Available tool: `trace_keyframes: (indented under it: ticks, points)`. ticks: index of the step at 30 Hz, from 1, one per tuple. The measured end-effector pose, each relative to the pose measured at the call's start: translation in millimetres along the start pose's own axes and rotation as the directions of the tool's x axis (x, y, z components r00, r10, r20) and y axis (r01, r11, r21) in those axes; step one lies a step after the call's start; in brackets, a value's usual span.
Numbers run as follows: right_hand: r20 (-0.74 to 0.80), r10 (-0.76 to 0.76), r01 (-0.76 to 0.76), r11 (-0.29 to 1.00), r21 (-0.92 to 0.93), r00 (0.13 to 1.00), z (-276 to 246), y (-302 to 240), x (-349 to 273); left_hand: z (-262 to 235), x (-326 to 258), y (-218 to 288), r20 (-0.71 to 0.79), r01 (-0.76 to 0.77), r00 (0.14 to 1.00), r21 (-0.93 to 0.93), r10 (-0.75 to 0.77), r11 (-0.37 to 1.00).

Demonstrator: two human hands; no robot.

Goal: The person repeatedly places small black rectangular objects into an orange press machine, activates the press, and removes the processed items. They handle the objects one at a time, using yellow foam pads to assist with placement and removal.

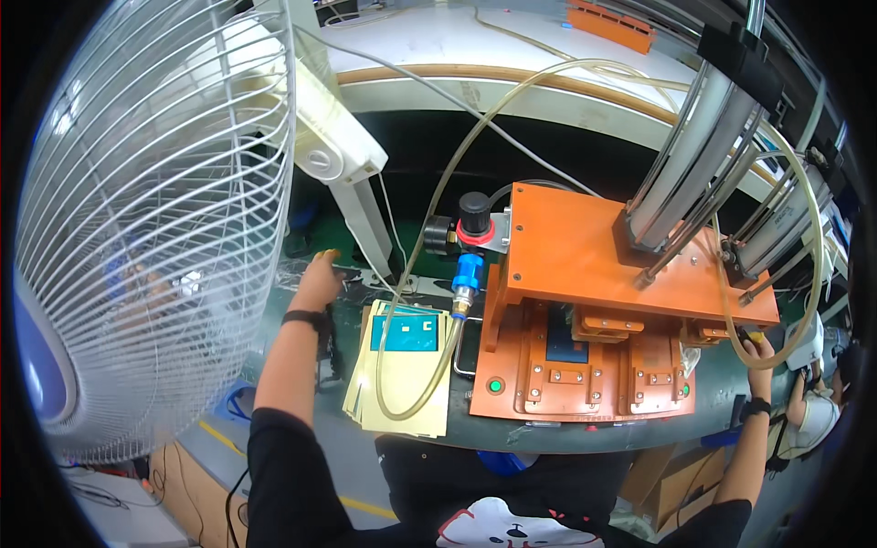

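Observation:
My left hand [318,279] reaches to the far left part of the bench, fingers bent together with yellow coverings on the tips; what they hold, if anything, I cannot make out. Right of that forearm lies a stack of cream sheets [411,393] with a teal panel [405,332] on top. At the right end of an orange pneumatic press [575,242], my right hand [758,352] is closed around something dark, mostly hidden, with a bit of yellow showing. A dark blue panel [565,342] sits in the press's left fixture, under its upper block.
A large caged fan [174,210] fills the left side. A clear hose [450,173] loops over the sheets to a blue fitting [468,272] beside the regulator [474,219]. Tall cylinders [681,155] rise from the press. Another person's arm [797,402] shows at far right.

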State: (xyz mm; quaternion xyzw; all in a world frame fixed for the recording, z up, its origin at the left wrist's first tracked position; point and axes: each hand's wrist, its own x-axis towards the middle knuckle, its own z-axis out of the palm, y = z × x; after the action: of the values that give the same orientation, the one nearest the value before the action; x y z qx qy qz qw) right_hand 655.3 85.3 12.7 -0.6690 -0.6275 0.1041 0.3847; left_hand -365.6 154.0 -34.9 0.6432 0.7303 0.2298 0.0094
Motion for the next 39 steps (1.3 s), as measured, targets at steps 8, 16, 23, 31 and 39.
trace_keyframes:
  ticks: [8, 16, 23, 31, 39]
  points:
    - [-0.081, 0.179, -0.143, 0.933, 0.331, 0.981, -104.8, -152.3, -185.6, 65.4, 73.5, -0.1, 0.131, 0.025, 0.99, 0.156, -0.046, 0.987]
    - [0.162, 0.073, -0.152, 0.816, 0.558, 0.984, -31.5, -317.5, -239.3, -30.8, 6.2, -14.3, -0.127, 0.004, 0.992, -0.076, -0.014, 0.997]
    - [0.417, -0.255, 0.027, 0.877, 0.479, 0.873, 59.6, -344.3, -189.3, -86.8, -149.6, -63.9, -0.259, -0.02, 0.965, 0.055, 0.034, 0.998]
    - [0.202, -0.709, 0.682, 0.705, 0.196, 0.675, 148.2, -360.0, -153.7, -81.9, -287.5, -96.9, -0.271, 0.251, 0.939, 0.123, -0.211, 0.96]
    - [0.181, -0.717, 0.71, 0.695, 0.116, 0.673, 186.7, -357.1, -135.6, -58.5, -294.4, -74.7, -0.206, 0.303, 0.94, 0.135, -0.272, 0.943]
